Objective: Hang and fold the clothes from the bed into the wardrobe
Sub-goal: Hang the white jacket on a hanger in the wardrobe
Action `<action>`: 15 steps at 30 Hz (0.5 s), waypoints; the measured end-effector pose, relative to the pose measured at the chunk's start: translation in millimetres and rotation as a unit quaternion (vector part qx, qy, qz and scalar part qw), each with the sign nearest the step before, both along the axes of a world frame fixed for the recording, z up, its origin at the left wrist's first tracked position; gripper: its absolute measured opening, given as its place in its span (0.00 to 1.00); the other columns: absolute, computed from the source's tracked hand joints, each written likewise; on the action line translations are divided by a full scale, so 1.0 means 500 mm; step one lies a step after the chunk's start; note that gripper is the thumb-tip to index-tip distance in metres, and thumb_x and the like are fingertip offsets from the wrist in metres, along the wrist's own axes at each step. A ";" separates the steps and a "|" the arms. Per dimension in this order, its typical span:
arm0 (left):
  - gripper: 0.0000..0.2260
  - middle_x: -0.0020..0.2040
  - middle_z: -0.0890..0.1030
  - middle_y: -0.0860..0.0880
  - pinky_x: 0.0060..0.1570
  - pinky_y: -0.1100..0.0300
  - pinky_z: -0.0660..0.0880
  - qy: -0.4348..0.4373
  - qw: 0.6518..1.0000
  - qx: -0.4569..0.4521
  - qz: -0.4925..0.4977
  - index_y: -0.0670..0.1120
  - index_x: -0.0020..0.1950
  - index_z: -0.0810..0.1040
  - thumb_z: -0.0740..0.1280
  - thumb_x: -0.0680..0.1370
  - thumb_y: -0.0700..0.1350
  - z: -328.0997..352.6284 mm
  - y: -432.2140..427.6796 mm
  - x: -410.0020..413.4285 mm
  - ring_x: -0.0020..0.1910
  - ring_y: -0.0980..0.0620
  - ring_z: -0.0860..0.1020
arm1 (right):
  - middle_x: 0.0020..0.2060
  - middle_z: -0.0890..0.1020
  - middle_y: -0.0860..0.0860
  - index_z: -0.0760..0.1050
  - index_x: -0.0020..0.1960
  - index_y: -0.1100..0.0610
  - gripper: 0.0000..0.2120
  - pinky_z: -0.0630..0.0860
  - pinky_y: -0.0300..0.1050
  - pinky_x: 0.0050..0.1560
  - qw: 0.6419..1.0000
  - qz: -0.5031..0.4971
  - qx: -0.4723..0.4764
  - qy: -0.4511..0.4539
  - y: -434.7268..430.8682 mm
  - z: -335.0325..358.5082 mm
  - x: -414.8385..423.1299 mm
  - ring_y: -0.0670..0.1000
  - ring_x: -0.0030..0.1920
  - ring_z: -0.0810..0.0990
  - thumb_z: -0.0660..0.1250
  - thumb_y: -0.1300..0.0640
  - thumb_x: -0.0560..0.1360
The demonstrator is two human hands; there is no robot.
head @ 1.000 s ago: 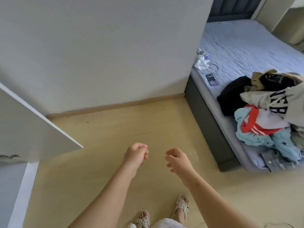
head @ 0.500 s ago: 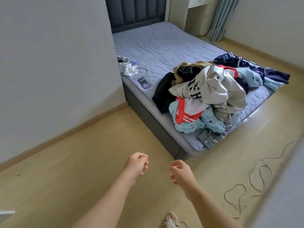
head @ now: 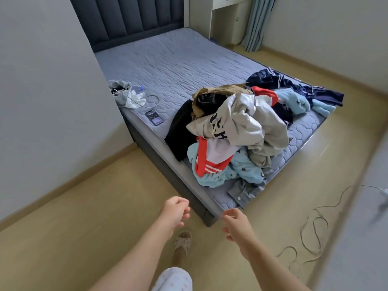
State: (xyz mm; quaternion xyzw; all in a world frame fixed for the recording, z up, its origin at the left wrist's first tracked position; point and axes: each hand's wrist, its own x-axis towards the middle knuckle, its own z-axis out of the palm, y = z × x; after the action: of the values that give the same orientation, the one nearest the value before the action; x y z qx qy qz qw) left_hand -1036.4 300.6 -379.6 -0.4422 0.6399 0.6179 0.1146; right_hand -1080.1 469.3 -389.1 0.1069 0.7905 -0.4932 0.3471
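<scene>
Standing just short of the bed (head: 168, 59), both hands out in front and nothing in either. Left hand (head: 175, 213) loosely curled and empty, over the floor beside the bed's near foot corner. Right hand (head: 236, 223) relaxed too, fingers half bent, holding nothing, level with that same corner. Not yet touching any cloth.

Heaped at the foot end of the mattress, along the near long edge: the pile of clothes (head: 241, 133), several garments tangled together. On top, a grey sweatshirt with black lettering (head: 252, 122). Below it, toward the near edge, a red-and-white striped top (head: 212, 156) lying on a light blue fleecy piece (head: 210, 177). A black garment (head: 180, 131) on the headboard side, a navy piece with white stripes (head: 294, 85) spread toward the far foot corner, and a grey buttoned shirt (head: 243, 192) lying at the near foot corner.

Probably all soft, limp and light, with no stiffness to lift by; expect sleeves to snag and drag neighbours along. Best to take 1 garment at a time from the top: pinch the sweatshirt at shoulders or collar with 2 hands, lift clear, shake loose. Buttoned shirt perhaps close to slipping off the corner, so worth taking by the collar early.

Also by the near long edge, well apart from the pile toward the headboard: a phone (head: 154, 118). Loose cord (head: 312, 227) on the floor to the right, a possible trip risk on the way to the wardrobe, itself out of view
</scene>
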 end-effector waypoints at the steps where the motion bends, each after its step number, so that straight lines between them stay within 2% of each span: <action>1: 0.06 0.41 0.78 0.50 0.34 0.62 0.71 0.006 1.000 0.002 -0.005 0.49 0.44 0.75 0.60 0.79 0.43 0.000 -0.005 -0.033 0.37 0.54 0.76 | 0.40 0.75 0.50 0.72 0.51 0.55 0.07 0.70 0.40 0.36 1.000 -0.006 -0.001 0.006 -0.003 0.000 -0.034 0.49 0.37 0.74 0.59 0.63 0.75; 4: 0.06 0.41 0.78 0.50 0.34 0.63 0.70 0.026 0.999 0.006 -0.023 0.49 0.45 0.74 0.59 0.80 0.44 0.001 -0.031 -0.144 0.37 0.55 0.76 | 0.39 0.74 0.51 0.72 0.51 0.56 0.08 0.71 0.44 0.40 0.999 -0.024 0.004 0.037 -0.028 0.001 -0.154 0.51 0.40 0.73 0.58 0.63 0.75; 8: 0.06 0.42 0.78 0.50 0.34 0.63 0.71 0.040 0.998 0.006 -0.042 0.50 0.46 0.74 0.59 0.80 0.45 0.000 -0.080 -0.291 0.39 0.54 0.76 | 0.31 0.70 0.50 0.70 0.46 0.55 0.05 0.63 0.40 0.30 0.998 -0.042 -0.001 0.037 -0.083 0.000 -0.291 0.48 0.29 0.67 0.58 0.64 0.76; 10: 0.06 0.40 0.77 0.50 0.34 0.63 0.70 0.041 0.997 0.016 -0.057 0.49 0.46 0.74 0.58 0.80 0.44 0.006 -0.104 -0.357 0.37 0.55 0.75 | 0.34 0.72 0.51 0.70 0.47 0.55 0.05 0.65 0.40 0.29 0.998 -0.052 0.007 0.026 -0.110 0.003 -0.347 0.49 0.30 0.69 0.58 0.63 0.76; 12: 0.07 0.39 0.77 0.50 0.33 0.64 0.69 0.045 0.996 0.015 -0.071 0.48 0.46 0.74 0.58 0.80 0.43 0.011 -0.125 -0.421 0.37 0.54 0.74 | 0.39 0.75 0.52 0.70 0.47 0.53 0.05 0.70 0.41 0.32 0.997 -0.064 0.020 0.033 -0.130 0.009 -0.402 0.50 0.35 0.73 0.58 0.61 0.76; 15: 0.07 0.40 0.77 0.50 0.35 0.62 0.70 0.045 0.996 0.003 -0.082 0.49 0.46 0.74 0.58 0.80 0.43 0.013 -0.148 -0.508 0.40 0.53 0.75 | 0.42 0.77 0.51 0.71 0.47 0.52 0.05 0.74 0.43 0.38 0.995 -0.081 0.030 0.042 -0.147 0.010 -0.477 0.50 0.40 0.77 0.59 0.61 0.75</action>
State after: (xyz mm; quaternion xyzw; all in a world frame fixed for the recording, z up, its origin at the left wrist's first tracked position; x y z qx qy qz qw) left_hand -1290.3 226.6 -373.3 -0.3598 0.6768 0.6274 0.1376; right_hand -1318.5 395.7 -383.9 0.1603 0.8075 -0.5001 0.2687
